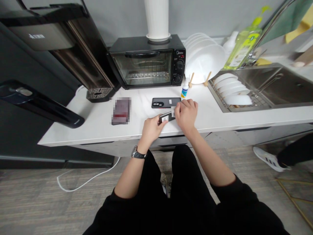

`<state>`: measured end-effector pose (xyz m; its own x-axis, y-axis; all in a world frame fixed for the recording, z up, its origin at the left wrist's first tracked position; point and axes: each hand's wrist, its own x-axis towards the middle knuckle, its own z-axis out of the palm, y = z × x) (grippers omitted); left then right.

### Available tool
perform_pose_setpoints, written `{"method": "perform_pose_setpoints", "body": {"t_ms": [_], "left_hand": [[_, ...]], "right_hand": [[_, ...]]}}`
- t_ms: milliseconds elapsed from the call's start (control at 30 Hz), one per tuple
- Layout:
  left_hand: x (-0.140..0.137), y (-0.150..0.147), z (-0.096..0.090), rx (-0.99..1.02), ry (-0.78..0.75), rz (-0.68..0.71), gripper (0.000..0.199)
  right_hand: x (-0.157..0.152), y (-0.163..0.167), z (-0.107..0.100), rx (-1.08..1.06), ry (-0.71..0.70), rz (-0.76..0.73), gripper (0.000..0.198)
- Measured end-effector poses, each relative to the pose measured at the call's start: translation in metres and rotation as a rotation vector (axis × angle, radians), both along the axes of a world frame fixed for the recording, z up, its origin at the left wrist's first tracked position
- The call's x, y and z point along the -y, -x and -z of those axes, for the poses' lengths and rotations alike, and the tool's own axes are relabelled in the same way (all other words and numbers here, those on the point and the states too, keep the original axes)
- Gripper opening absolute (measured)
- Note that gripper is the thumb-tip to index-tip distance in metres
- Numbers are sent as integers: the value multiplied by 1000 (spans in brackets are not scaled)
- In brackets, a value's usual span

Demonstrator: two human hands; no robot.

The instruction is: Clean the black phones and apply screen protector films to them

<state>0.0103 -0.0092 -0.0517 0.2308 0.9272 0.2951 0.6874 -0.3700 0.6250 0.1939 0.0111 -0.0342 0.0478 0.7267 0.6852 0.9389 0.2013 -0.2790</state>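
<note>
- The left hand (pixel 151 129) grips a flat black gadget (pixel 167 117) over the counter (pixel 210 119), near a phone (pixel 162 102).
- The right hand (pixel 187 112) seems to pinch a pale scrap (pixel 173 111) at its other end.
- Maybe it's wiping or peeling; next needs a steady left grip.
- The right hand hides that end; the scrap is too small to name.

A kitchen, shown by the toaster oven (pixel 146 67), sink (pixel 290 78) and racked plates (pixel 204 62).

I read "Midea" on the toaster oven (pixel 148 67); the label (pixel 165 118) on the dark object (pixel 171 117) in my left hand (pixel 151 129) is too small to read.
</note>
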Motion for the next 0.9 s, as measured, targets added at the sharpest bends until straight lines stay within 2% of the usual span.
{"method": "perform_pose_setpoints", "body": {"t_ms": [133,233,367,533,633,767,900], "left_hand": [[-4,2,0,-203,-28,-22,13],[-5,3,-1,-258,-40,-11,13],[-3,3,-2,-137,-6,6,8],[0,0,1,65,16,-5,15],[1,0,1,87,32,-6,16],[2,0,-1,46,23,4,14],[-1,1,-3,-90,5,-14,8]], "right_hand": [[22,51,-7,120,54,-250,43],[23,64,-10,169,96,-331,43],[8,35,-7,163,71,-289,45],[-18,-23,-5,43,95,-103,47],[-24,-39,-2,-46,136,6,47],[-10,-22,1,-64,30,30,44],[12,27,-1,54,9,-170,42]]}}
